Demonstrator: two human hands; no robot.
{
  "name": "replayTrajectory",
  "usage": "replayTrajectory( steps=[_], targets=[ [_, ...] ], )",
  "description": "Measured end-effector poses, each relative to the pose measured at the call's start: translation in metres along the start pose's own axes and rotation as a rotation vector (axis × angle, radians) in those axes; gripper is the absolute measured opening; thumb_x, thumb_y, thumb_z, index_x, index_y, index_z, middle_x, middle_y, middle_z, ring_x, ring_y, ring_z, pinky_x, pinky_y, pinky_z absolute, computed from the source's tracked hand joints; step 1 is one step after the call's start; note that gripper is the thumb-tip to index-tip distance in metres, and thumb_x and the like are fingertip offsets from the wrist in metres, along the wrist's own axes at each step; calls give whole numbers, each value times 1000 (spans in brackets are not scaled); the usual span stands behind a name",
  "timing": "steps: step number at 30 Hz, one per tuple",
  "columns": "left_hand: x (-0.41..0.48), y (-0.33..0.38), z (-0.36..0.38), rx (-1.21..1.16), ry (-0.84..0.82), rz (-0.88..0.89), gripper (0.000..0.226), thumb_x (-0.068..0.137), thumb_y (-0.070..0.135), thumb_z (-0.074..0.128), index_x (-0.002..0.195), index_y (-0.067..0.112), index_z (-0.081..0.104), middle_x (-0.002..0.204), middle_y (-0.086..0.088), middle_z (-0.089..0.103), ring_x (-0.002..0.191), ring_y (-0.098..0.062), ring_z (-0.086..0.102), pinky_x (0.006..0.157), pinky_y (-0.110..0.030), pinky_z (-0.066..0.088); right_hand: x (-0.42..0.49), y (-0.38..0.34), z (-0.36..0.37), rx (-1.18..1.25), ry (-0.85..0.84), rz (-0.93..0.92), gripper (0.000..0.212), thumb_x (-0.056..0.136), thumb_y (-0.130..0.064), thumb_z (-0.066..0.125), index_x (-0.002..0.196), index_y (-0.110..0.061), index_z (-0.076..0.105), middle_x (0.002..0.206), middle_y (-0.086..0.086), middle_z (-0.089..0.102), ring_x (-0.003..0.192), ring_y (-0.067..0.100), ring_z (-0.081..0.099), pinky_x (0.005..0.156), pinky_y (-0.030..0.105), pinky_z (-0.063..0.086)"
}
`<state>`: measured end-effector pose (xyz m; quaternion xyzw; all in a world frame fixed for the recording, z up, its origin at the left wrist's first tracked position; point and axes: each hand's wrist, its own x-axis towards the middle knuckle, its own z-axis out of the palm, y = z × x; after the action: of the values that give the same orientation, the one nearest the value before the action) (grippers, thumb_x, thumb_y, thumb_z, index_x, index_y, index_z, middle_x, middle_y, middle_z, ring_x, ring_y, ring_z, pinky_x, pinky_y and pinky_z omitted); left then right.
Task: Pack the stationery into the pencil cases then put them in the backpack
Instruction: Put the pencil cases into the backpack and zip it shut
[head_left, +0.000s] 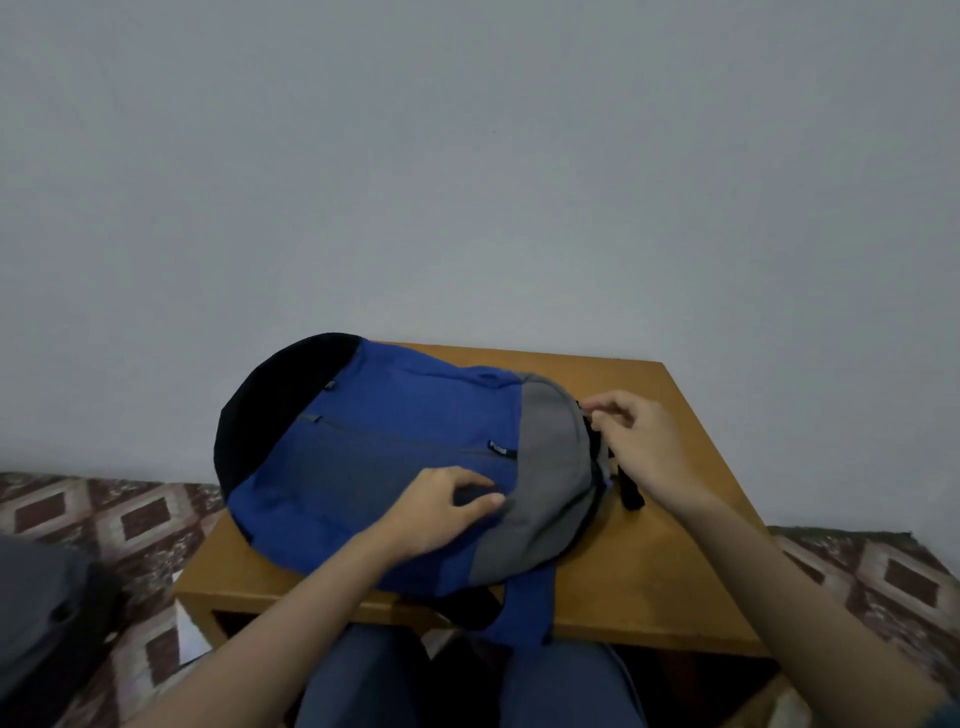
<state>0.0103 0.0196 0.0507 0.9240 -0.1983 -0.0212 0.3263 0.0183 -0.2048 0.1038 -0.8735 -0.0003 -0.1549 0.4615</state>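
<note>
Plain grey wall (467, 156) fills the top half of my feed, with patterned floor (130, 519) on either side of a low wooden table (675, 571). On the table lies the backpack (405, 415), flat on its back, its blue front up and its grey top end turned toward the right fingers.

My left hand (441, 506) sits on the front panel. Its fingers and thumb are curled in, gathering a fold of cloth between them. My right hand (639, 441) is at the grey top rim with its fingertips drawn narrow. They pinch something small and dark that I take for the zip pull (588, 413). A black strap (631, 491) hangs just under that palm.

I see no pencil cases or loose stationery anywhere, neither beside the fingers nor on the bare wood. The bag's mouth is hidden behind the rim, so I cannot tell whether it is open. My reading is that the packing is done and this is the last step, the zip.

For the next move, the left fingers should hold the cloth taut while the right ones run the pull along the curved rim. I would draw it slowly, because loose fabric bunched ahead of the slider could jam it.
</note>
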Motion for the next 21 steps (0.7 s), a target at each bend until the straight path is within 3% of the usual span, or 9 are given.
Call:
replayTrajectory(
  steps=[4, 6, 8, 11, 13, 16, 18, 21],
  targets=[
    [-22, -21, -8, 64, -6, 9, 52, 76, 59, 63, 111, 21, 67, 112, 7, 64, 97, -2, 53, 75, -7, 34, -21, 3, 13, 18, -85, -15, 15, 93, -10, 53, 93, -17, 66, 91, -1, 66, 88, 14, 62, 78, 31, 54],
    [-31, -28, -5, 58, -39, 28, 80, 57, 84, 52, 108, 25, 66, 108, 12, 61, 96, 1, 47, 76, -8, 33, -29, 1, 20, 9, -127, -32, 14, 93, -10, 53, 90, -18, 64, 83, -4, 65, 80, 12, 61, 70, 25, 52],
    [-38, -34, 2, 113, -94, 48, 93, 45, 92, 46, 108, 26, 62, 105, 15, 54, 98, -2, 44, 80, -11, 35, -38, -3, 27, 7, -153, -45, 14, 93, -9, 53, 87, -17, 64, 76, -5, 62, 71, 8, 57, 62, 15, 47],
    [-41, -37, 16, 346, -128, 61, 71, 65, 64, 70, 119, 20, 55, 114, 8, 48, 108, -9, 42, 88, -22, 39, -53, -14, 37, 24, -205, -54, 18, 92, -9, 55, 77, -17, 62, 69, -1, 60, 60, 6, 53, 57, 14, 44],
    [-36, -39, 22, 406, -74, 48, 51, 80, 49, 66, 117, 16, 58, 116, 3, 52, 110, -14, 47, 88, -27, 40, -66, -21, 45, 44, -322, -31, 21, 92, -11, 56, 73, -16, 61, 67, 2, 62, 55, 4, 54, 57, 17, 45],
    [-29, -40, 17, 237, 41, -27, 24, 91, 34, 57, 86, 13, 67, 90, -6, 67, 88, -23, 60, 74, -34, 45, -86, -22, 65, -68, -438, -49, 19, 90, -16, 58, 75, -6, 66, 73, 10, 69, 57, 8, 56, 61, 26, 49],
    [-22, -43, 10, 149, 125, -74, 34, 93, 28, 55, 60, 20, 49, 63, -4, 57, 67, -23, 57, 60, -32, 38, -95, -17, 81, -171, -473, -44, 20, 89, -19, 60, 82, -4, 72, 79, 9, 72, 68, 13, 63, 67, 28, 51],
    [-14, -43, 1, 14, 228, -137, 45, 95, 23, 52, 55, 19, 32, 52, 4, 41, 52, -10, 42, 50, -22, 26, -99, -8, 102, -259, -466, 51, 24, 88, -25, 61, 104, -10, 70, 99, 5, 72, 93, 16, 66, 79, 26, 54]
  ],
)
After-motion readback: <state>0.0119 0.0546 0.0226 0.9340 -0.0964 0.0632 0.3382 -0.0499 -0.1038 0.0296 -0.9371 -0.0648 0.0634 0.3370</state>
